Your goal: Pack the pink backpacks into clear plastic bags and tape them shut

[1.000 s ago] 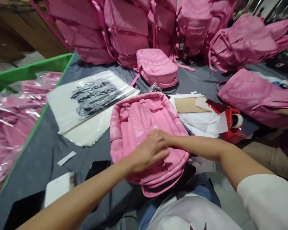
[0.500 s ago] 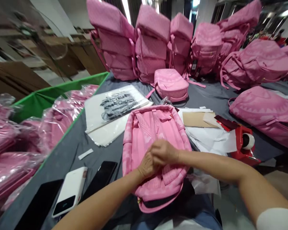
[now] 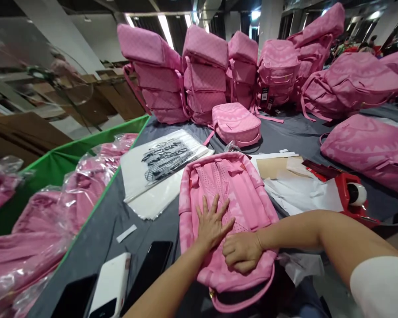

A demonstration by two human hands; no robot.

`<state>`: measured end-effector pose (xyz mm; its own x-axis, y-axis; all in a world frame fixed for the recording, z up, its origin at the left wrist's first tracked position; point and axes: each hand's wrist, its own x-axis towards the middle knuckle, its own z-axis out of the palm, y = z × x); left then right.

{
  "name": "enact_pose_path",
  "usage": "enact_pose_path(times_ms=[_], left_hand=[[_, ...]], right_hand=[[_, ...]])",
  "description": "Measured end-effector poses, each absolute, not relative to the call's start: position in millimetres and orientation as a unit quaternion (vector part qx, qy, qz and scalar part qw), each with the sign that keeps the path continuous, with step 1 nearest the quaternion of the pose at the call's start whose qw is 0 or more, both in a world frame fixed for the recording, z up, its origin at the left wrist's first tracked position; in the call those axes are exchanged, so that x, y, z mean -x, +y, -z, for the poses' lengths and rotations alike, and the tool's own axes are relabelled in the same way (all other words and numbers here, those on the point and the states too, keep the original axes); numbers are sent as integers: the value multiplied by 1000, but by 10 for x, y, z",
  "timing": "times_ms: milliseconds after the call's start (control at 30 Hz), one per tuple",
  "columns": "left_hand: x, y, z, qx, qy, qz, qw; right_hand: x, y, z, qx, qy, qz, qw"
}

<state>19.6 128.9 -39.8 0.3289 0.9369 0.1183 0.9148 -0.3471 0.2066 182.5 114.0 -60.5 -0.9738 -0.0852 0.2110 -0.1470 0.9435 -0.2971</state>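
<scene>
A pink backpack [image 3: 265,216] lies on the table in front of me, its back panel and shoulder straps [image 3: 219,174] facing up. My left hand [image 3: 212,221] rests flat on its middle with the fingers spread over the straps. Just right of it and lower, my right hand [image 3: 242,251] is closed like a fist against the lower back panel. Whatever its curled fingers hold is hidden beneath them. At the end nearest me, a pink loop [image 3: 242,305] and a small gold-coloured metal piece [image 3: 212,293] stick out.
Printed plastic bags [image 3: 159,163] lie left of the backpack. Phones [image 3: 152,269] and a white power bank [image 3: 111,282] sit lower left. A red tape dispenser [image 3: 351,198] and papers are at right. Stacked pink backpacks [image 3: 205,70] stand behind; a green-edged bin [image 3: 112,126] holds wrapped ones.
My hands were together at the straps. The left has opened and spread flat on the backpack; the right has moved down and toward the right, still closed. The view has tilted up slightly.
</scene>
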Motion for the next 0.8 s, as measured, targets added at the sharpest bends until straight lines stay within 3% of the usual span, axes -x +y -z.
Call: enact_pose_path(times_ms=[167,300,400,467,533,633,800], left_hand=[[-207,933,363,-797,591,-104,74],[-57,541,358,-833,539,-53,113],[49,580,154,-863,486,13,135],[50,799,-69,-866,481,29,134],[-11,1099,-252,-852,514,-5,100],[-159,1498,-262,-792,602,-94,38],[-304,1730,223,-750,624,-172,134]], right_hand=[[-1864,800,440,4,-993,-61,101],[-1906,870,233,52,-977,-22,205],[-1919,1389,29,269,-928,-20,256],[-1898,1754,-18,434,-875,-37,213],[-1876,1984,60,512,-846,-43,146],[-1928,2070,297,506,-856,-36,101],[-2138,2257,245,507,-840,-74,175]])
